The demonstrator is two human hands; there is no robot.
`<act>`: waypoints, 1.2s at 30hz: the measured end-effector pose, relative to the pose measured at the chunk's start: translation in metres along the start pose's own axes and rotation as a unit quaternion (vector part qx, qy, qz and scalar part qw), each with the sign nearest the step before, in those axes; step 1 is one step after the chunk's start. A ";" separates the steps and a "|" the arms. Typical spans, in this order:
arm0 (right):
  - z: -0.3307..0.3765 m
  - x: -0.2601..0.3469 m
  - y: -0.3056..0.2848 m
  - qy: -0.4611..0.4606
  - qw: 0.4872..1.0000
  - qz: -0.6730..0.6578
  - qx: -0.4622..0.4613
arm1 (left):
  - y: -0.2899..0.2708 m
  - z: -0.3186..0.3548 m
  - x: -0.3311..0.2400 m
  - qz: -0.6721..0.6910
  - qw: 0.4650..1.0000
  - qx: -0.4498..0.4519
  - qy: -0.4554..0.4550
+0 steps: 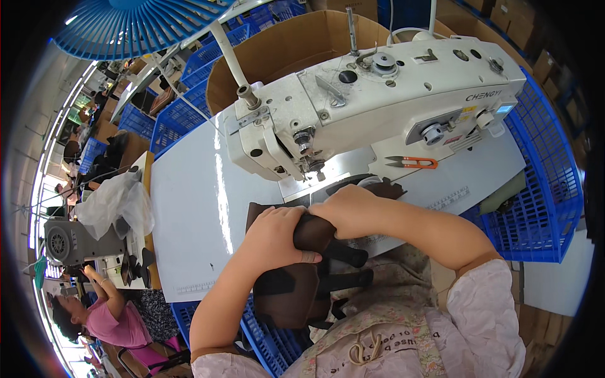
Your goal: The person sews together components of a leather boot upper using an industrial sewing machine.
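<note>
In front of me a white sewing machine stands on a pale tabletop. A dark brown leather-like piece with black panels and strap-like ends hangs from the table edge toward my lap; its exact kind I cannot make out. My left hand grips its upper part, thumb pointing right and fingers curled over the top. My right hand is closed on the same piece just right of the left hand, below the needle area. More dark material lies behind the right hand. The right fingertips are mostly hidden.
Orange-handled thread snips lie on the table under the machine arm. Blue crates stand at the right, with others at the far left. A large cardboard box is behind the machine. A blue fan hangs upper left; a co-worker sits left.
</note>
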State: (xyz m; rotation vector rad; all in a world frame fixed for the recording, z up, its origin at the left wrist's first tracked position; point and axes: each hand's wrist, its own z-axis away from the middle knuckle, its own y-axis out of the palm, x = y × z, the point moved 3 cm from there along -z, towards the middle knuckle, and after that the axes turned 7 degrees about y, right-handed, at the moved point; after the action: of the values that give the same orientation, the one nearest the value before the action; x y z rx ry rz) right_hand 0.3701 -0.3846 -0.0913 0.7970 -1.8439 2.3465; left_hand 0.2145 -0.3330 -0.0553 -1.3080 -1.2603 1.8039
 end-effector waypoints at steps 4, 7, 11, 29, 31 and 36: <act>0.018 0.002 0.015 0.003 0.998 0.033 -0.062 | 0.003 -0.002 -0.007 -0.011 0.999 0.045 -0.013; 0.030 0.002 0.026 -0.008 0.983 0.069 -0.169 | 0.010 -0.001 -0.006 -0.020 0.998 0.052 -0.008; 0.027 -0.004 0.033 -0.004 0.983 0.030 -0.180 | 0.013 -0.004 -0.005 -0.031 0.998 0.056 0.010; 0.021 -0.005 0.031 0.044 0.994 0.005 -0.095 | 0.002 0.003 0.025 0.036 0.995 0.090 0.032; 0.022 -0.003 0.029 0.051 0.992 0.032 -0.108 | 0.001 0.001 0.028 0.046 0.994 0.099 0.030; 0.020 -0.002 0.027 0.075 0.991 0.046 -0.098 | 0.003 0.001 0.037 0.062 0.993 0.082 0.057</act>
State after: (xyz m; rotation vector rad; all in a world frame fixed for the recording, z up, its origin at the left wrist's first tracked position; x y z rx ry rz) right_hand 0.3693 -0.4106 -0.1129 0.5118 -2.0451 2.1610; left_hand 0.2009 -0.3034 -0.0728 -1.4010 -0.9676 1.8450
